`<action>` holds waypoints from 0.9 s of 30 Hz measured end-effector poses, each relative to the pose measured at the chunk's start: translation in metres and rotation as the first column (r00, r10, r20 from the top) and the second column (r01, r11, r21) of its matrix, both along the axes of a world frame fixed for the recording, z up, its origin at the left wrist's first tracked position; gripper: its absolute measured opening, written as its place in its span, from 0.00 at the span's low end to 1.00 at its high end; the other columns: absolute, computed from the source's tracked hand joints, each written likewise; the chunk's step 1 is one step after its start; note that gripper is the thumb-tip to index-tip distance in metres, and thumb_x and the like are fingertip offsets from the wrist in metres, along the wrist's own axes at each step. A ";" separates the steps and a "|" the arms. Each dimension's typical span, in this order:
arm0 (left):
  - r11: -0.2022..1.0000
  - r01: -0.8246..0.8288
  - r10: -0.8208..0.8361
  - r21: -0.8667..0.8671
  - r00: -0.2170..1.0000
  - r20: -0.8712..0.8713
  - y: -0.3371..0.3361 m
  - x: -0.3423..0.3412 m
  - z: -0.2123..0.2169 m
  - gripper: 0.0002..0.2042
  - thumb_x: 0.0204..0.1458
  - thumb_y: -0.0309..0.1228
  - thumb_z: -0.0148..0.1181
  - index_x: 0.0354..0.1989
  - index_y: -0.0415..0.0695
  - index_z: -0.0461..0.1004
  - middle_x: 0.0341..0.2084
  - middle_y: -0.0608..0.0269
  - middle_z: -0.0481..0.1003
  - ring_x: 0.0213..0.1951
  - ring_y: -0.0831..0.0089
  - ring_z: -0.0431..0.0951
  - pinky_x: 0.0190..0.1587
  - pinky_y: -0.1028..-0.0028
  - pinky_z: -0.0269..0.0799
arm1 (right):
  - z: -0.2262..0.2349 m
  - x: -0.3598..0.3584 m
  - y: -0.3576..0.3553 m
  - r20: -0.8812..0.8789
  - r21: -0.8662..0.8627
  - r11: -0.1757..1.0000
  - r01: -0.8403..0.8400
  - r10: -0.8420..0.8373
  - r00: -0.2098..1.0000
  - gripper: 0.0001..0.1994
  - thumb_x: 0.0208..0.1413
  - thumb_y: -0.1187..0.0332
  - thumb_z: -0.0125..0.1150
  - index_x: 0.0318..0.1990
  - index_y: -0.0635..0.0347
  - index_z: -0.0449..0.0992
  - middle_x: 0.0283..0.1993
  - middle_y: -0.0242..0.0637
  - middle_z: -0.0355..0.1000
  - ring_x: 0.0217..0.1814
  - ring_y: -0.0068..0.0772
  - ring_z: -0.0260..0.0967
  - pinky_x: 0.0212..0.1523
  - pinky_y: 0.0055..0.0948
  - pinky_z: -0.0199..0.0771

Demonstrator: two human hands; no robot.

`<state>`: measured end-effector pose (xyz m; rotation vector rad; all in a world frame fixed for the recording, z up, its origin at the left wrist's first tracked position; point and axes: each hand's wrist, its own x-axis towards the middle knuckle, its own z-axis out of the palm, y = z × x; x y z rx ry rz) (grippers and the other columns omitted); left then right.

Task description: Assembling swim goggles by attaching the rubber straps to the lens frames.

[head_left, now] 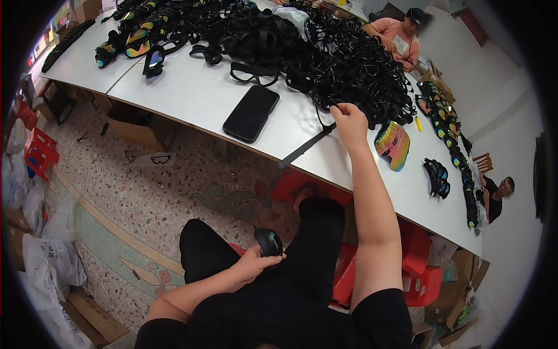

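Low over my lap, my left hand [253,264] is closed round a small black curved piece [268,242] with a pale print on it. Its exact kind is hard to make out, and part of it is hidden by my fingers. Reaching out over the white table [325,166], my right hand [351,125] pinches a thin black strap at the near edge of the pile. Below those fingers a wider black elastic strap [307,148] lies slanting across the table edge. A black phone [251,114] rests left of it; a rainbow mirrored lens [393,145] lies right of my forearm.
A large heap of black straps and frames [256,35] covers the table's far side. Mirrored goggles line the left and the right edge [444,122]. Two people sit across the table. Red stools [415,250], a cardboard box [138,125] and plastic bags [55,262] stand around below.
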<state>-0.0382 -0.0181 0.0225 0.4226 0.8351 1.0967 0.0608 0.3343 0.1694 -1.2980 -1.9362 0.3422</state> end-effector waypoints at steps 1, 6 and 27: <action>1.000 0.008 -0.008 0.011 1.000 -0.012 0.000 0.001 0.001 0.16 0.53 0.24 0.62 0.50 0.37 0.71 0.44 0.61 0.76 0.49 0.72 0.76 0.56 0.72 0.68 | -0.001 -0.002 0.000 -0.019 0.071 0.998 0.001 0.000 1.000 0.11 0.52 0.63 0.66 0.39 0.60 0.80 0.36 0.38 0.78 0.36 0.34 0.75 0.39 0.30 0.74; 0.999 -0.013 0.014 0.036 1.000 -0.024 -0.004 0.004 -0.002 0.14 0.54 0.26 0.62 0.49 0.38 0.72 0.43 0.62 0.77 0.48 0.73 0.76 0.55 0.73 0.68 | 0.017 -0.021 0.004 0.001 0.429 0.899 -0.085 0.094 0.996 0.08 0.52 0.64 0.65 0.36 0.57 0.79 0.33 0.36 0.74 0.35 0.38 0.72 0.39 0.35 0.74; 0.952 -0.245 0.240 0.185 0.970 0.047 0.001 -0.018 -0.007 0.14 0.50 0.24 0.63 0.46 0.39 0.72 0.42 0.59 0.77 0.48 0.67 0.77 0.56 0.66 0.69 | 0.033 -0.032 -0.019 -0.831 -0.116 0.861 -0.495 0.189 0.524 0.08 0.62 0.67 0.59 0.44 0.59 0.76 0.34 0.25 0.72 0.32 0.14 0.64 0.29 0.15 0.62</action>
